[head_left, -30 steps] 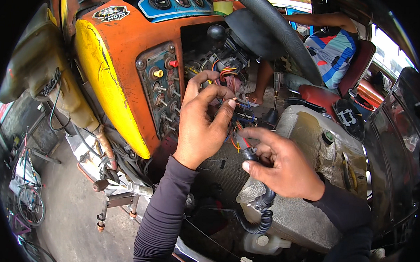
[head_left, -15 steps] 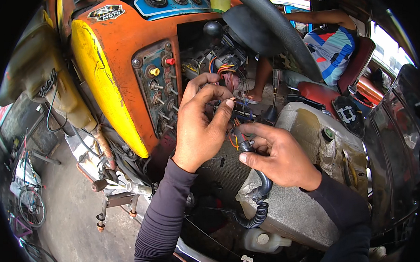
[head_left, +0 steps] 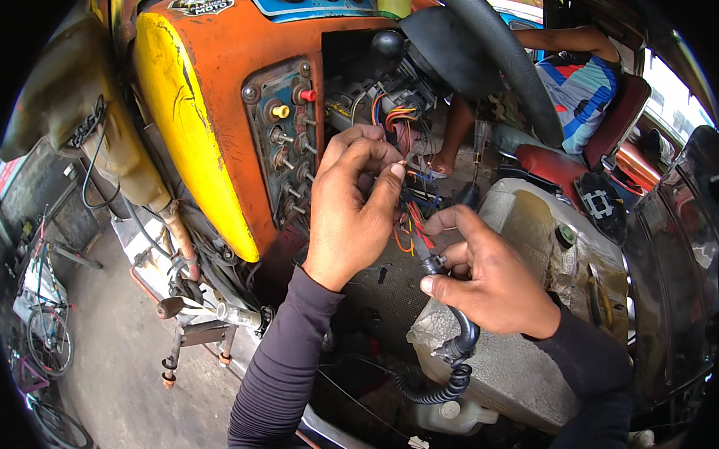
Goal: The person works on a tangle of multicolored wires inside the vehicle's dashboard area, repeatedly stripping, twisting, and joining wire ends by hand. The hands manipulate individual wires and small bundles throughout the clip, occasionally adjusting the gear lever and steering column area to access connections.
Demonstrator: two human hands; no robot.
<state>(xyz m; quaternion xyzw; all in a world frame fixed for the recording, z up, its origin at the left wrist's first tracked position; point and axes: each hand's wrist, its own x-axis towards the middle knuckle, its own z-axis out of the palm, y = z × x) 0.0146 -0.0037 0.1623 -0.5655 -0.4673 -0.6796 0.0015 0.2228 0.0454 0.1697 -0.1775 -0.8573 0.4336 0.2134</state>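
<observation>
My left hand (head_left: 352,212) is closed in a pinch, and a thin wire end with a coppery tip (head_left: 403,163) shows at its thumb and fingertips. To its right, my right hand (head_left: 494,270) has its thumb and lower fingers about a black sheathed cable (head_left: 465,332). Its index finger reaches out near the loose red, orange and yellow wires (head_left: 415,227) that come from the cable's upper end. Below, the cable runs into a coiled section (head_left: 440,395). Blue wires (head_left: 426,178) lie just beyond my left fingertips.
An orange dashboard (head_left: 223,50) with a switch panel (head_left: 287,141) stands at the left. The steering wheel (head_left: 511,62) and a bundle of wires (head_left: 396,114) are ahead. A worn silver cover (head_left: 514,360) lies right, above a white plastic container (head_left: 455,417). Another person (head_left: 578,81) sits at far right.
My right index finger has lifted away from the coloured wires, leaving more of them in sight. My left hand keeps its pinch. The whole view has shifted slightly.
</observation>
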